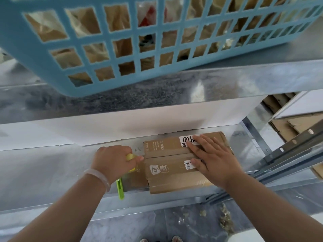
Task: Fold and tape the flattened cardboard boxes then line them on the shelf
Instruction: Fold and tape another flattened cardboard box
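Pressed right hand point(213, 159), fingers straight and spread, flat atop the cardboard box point(167, 170), metal shelf point(52, 170) directly beneath the box. Gripped yellow-green tool point(130, 157) in curled left hand point(113, 161), just left of the box.

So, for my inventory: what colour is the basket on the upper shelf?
Light blue basket, head view.

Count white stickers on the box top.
2. A handwritten sticker on the far flap of the cardboard box, and a printed sticker on its near flap. The right hand lies flat over part of both and may hide more.
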Available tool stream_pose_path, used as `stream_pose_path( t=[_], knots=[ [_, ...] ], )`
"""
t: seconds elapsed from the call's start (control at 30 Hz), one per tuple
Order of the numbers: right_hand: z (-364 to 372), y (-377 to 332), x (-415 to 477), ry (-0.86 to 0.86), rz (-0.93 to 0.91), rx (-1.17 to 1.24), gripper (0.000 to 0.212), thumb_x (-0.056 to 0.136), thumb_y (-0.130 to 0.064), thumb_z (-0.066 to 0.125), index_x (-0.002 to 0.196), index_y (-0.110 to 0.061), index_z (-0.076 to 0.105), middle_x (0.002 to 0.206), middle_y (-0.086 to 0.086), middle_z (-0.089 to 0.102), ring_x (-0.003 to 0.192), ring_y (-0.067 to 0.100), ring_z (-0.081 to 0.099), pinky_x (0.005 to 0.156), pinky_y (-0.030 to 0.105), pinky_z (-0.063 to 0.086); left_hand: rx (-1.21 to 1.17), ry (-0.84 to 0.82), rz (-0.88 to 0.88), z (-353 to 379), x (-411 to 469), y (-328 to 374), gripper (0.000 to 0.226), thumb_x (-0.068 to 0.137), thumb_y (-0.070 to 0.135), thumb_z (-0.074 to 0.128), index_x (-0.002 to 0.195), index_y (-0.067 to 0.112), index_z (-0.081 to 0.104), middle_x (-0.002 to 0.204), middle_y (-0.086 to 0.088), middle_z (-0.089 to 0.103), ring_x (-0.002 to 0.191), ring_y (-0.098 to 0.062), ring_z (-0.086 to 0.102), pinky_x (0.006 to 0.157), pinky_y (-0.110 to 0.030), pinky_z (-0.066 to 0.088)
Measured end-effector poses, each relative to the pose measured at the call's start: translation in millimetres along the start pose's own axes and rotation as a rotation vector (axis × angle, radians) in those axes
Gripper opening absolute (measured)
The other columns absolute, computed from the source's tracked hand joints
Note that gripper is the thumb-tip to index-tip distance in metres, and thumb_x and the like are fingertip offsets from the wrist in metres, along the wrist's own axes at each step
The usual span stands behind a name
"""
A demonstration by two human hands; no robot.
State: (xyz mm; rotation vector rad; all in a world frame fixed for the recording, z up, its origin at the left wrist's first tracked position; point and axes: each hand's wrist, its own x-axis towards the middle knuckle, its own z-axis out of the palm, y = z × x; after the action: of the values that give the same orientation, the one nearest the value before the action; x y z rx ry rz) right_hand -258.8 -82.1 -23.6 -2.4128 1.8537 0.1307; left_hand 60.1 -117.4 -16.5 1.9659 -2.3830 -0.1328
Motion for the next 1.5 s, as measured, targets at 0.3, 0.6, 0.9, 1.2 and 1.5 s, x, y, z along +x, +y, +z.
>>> stream_pose_path(
  t=[0.3,0.6,0.9,1.2,1.5],
  knots=[
    [-6,-69,6,0.032,0.063,0.103,0.074,0.094,-0.057,0.000,0.154,-0.014,-0.008,0.161,0.006,-0.015,0.149,0.020,-0.014,0.120,0.037,-0.012,0.058,-0.070,0.040,-1,2,8,0.052,0.086,0.071,0.030,0.068,0.027,0.048,0.066,0.010,0.054,0.067,-0.011,0.051,0.069,-0.031,0.035],
    [10,-100,9,0.059,-0.103,0.015,0.080,0.094,-0.070,0.024,0.148,-0.013,0.039,0.154,0.002,0.038,0.143,0.018,0.033,0.112,0.040,0.018,-0.120,-0.075,0.028,4,-4,8,0.045,0.084,0.072,0.038,0.080,0.030,0.056,0.076,0.011,0.061,0.078,-0.010,0.059,0.076,-0.030,0.045],
    [15,-101,7,0.121,-0.080,0.005,0.083,0.092,-0.074,0.023,0.151,-0.016,0.033,0.157,-0.002,0.030,0.146,0.016,0.026,0.114,0.039,0.016,-0.371,-0.140,0.288,-7,-8,-34,0.058,0.073,0.074,0.036,0.110,0.037,0.061,0.096,0.015,0.064,0.087,-0.006,0.057,0.080,-0.028,0.046],
    [16,-102,7,0.162,-0.080,0.012,0.083,0.092,-0.075,0.024,0.152,-0.018,0.031,0.158,-0.005,0.027,0.147,0.015,0.024,0.115,0.038,0.017,0.097,-0.330,0.321,-10,6,-34,0.064,0.077,0.075,0.051,0.125,0.033,0.053,0.107,0.006,0.061,0.101,-0.018,0.058,0.081,-0.034,0.048],
    [21,-99,8,0.191,-0.083,0.004,0.085,0.091,-0.077,0.022,0.154,-0.019,0.025,0.160,-0.005,0.023,0.149,0.013,0.017,0.116,0.039,0.015,-0.444,-0.118,0.325,0,-3,-53,0.057,0.069,0.079,0.051,0.105,0.037,0.066,0.102,0.019,0.046,0.092,0.000,0.051,0.087,-0.028,0.045]
  ],
)
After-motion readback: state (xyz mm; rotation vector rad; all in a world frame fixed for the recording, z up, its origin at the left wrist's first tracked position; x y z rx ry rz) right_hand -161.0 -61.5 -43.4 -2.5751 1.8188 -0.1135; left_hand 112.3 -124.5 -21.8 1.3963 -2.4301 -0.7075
